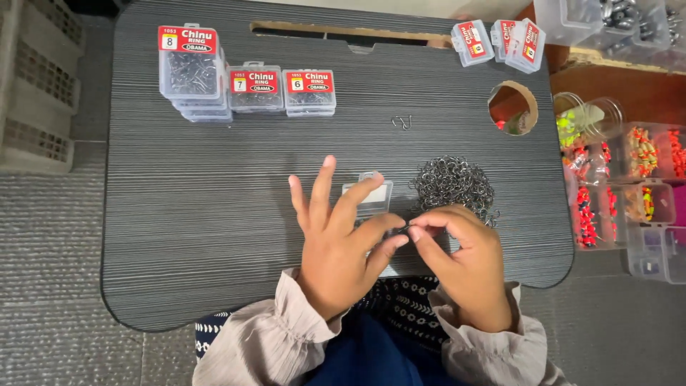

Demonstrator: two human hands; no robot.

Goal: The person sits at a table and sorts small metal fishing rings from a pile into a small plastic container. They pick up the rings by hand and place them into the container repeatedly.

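Note:
On the dark grey lap table (214,214), my left hand (336,243) and my right hand (461,261) meet fingertip to fingertip, pinching a small metal fish hook (406,229) between them. My left hand's other fingers are spread. Under my left fingers lies a small clear plastic box (368,196), partly hidden. A loose pile of dark metal hooks (452,182) lies just beyond my right hand, touching its knuckles.
Stacked clear hook boxes with red labels (189,71) stand at the back left, with two lower stacks (256,89) (309,91) to their right. More small boxes (500,39) sit back right. The table has a round hole (512,107). Compartment trays of coloured beads (625,186) lie right. Two stray hooks (402,122) lie mid-table.

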